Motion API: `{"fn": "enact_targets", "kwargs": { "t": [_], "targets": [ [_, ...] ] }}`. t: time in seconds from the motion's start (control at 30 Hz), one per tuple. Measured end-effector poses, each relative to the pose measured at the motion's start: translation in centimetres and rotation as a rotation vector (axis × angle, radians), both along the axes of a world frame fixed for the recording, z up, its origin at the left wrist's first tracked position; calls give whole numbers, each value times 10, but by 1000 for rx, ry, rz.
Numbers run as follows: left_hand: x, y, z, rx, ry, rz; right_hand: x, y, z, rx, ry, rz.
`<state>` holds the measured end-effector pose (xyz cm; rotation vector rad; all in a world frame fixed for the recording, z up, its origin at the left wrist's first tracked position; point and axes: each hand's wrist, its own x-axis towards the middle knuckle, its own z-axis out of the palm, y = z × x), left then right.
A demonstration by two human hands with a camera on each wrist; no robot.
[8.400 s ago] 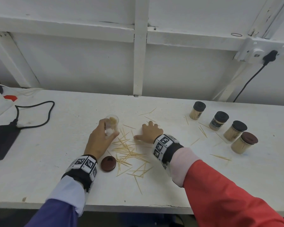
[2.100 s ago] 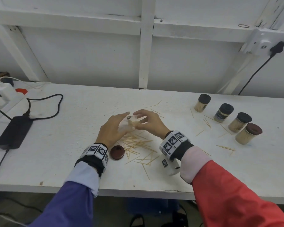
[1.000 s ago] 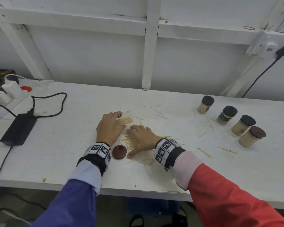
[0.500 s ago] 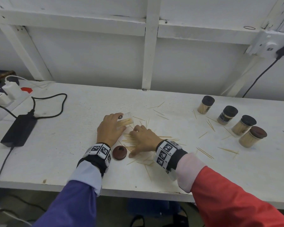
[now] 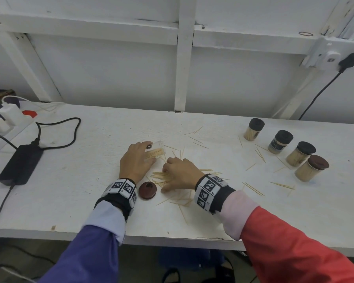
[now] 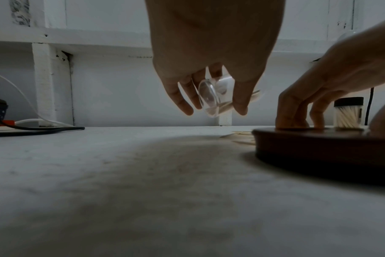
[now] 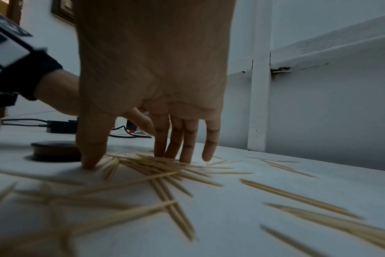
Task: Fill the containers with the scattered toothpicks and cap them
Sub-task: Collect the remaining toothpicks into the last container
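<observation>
Toothpicks [image 5: 161, 177] lay under my right hand [image 5: 180, 175], fingers spread and pressing where 2 seconds before it had been feeding the container [image 5: 155, 152]. My left hand [image 5: 136, 160] still gripped that tilted container just beyond the brown lid [image 5: 147, 190]; another handful was coming.

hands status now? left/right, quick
Left hand: gripping the tilted clear container.
Right hand: open, fingers spread, fingertips on the toothpick pile.

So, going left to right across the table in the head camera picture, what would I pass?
Black power adapter → left hand holding a clear container → brown lid → right hand on the toothpick pile → four capped containers.
</observation>
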<state>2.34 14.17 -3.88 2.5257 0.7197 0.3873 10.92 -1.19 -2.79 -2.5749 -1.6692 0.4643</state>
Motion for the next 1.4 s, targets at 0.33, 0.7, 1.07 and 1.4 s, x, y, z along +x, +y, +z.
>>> {"fn": "enact_targets", "kwargs": {
  "t": [0.33,0.7,1.07,1.4],
  "targets": [
    [0,1,-1,-3,0,-3,-6,-4,5,47,8,10],
    [0,1,-3,-21,16,7,-18,-4,6,32,-49,9],
    [-2,0,-1,-15,26,0,-12,-6,8,7,-135,93],
    [-2,-1,0,-28,38,-1,2,-7,-10,111,-193,-10]
  ]
}}
